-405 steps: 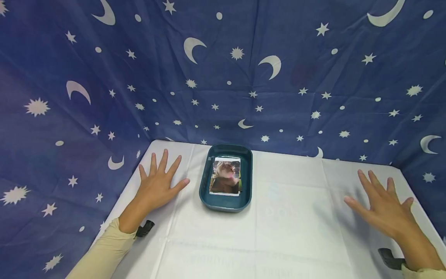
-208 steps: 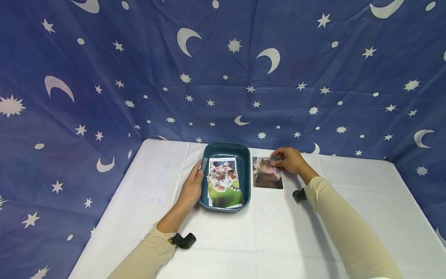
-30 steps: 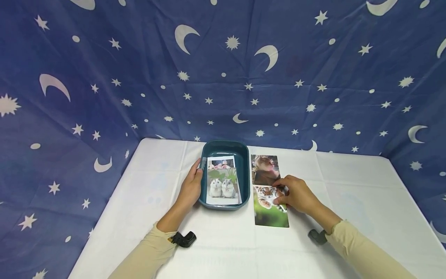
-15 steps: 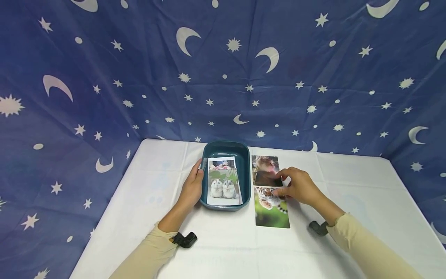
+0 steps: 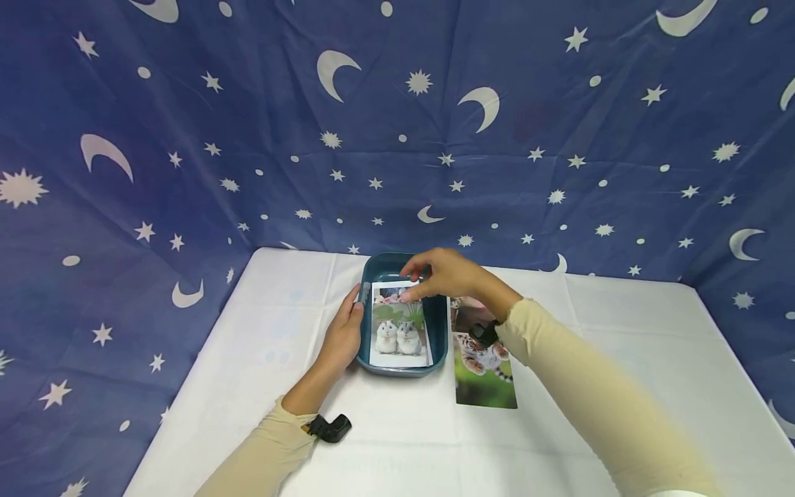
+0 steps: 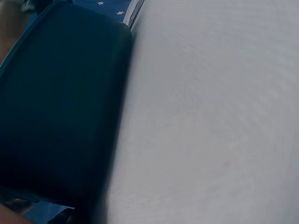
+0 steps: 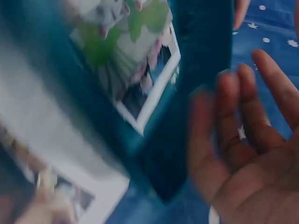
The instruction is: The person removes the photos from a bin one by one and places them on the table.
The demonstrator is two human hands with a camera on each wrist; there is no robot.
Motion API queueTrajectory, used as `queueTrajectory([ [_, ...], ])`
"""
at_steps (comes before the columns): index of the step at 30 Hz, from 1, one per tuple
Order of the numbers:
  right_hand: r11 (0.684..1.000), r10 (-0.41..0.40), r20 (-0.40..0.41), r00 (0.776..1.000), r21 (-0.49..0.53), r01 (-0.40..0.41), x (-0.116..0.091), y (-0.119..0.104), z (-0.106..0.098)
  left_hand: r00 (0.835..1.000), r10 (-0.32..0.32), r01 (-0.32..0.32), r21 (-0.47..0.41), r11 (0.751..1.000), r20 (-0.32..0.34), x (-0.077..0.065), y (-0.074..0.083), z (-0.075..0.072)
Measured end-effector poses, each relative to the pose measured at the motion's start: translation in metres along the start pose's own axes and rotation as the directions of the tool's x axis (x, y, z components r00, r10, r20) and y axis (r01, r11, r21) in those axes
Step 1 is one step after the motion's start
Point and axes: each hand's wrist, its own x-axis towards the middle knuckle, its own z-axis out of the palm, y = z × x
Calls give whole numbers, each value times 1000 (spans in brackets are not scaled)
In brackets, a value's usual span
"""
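My left hand point(image 5: 337, 339) holds the left side of a dark teal tray point(image 5: 439, 348), its thumb at the rim. Inside lies a stack of photo prints, topped by one of two hamsters point(image 5: 397, 337); a white-bordered photo with pink flowers point(image 5: 386, 294) sticks out behind it. Over the tray's far right part hovers my right hand point(image 5: 452, 275), fingers bent loosely and apart, nothing between them. The right wrist view shows its spread fingers point(image 7: 254, 112) beside the tray wall. To the tray's right lie a tiger cub photo point(image 5: 487, 384) and a dark reddish photo point(image 5: 464, 316), partly hidden by the right wrist.
A white cloth point(image 5: 385, 442) covers the table. Blue fabric with moons and stars point(image 5: 528, 159) hangs along the back and sides. The left wrist view is filled by the tray's outer wall point(image 6: 65, 102) and white cloth.
My right hand has let go of the tiger cub photo on the table, just in front of the reddish one, and moved left and away over the tray. The left hand stays on the tray.
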Motion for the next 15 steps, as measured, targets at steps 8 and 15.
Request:
queueTrajectory([
  [8,994,105,123,987,-48,-100,51,-1,31,1000,4,-4,7,1000,15,0,-1,-2],
  [15,977,179,124,976,-139,-161,65,5,42,1000,4,-4,7,1000,13,0,-1,-3],
])
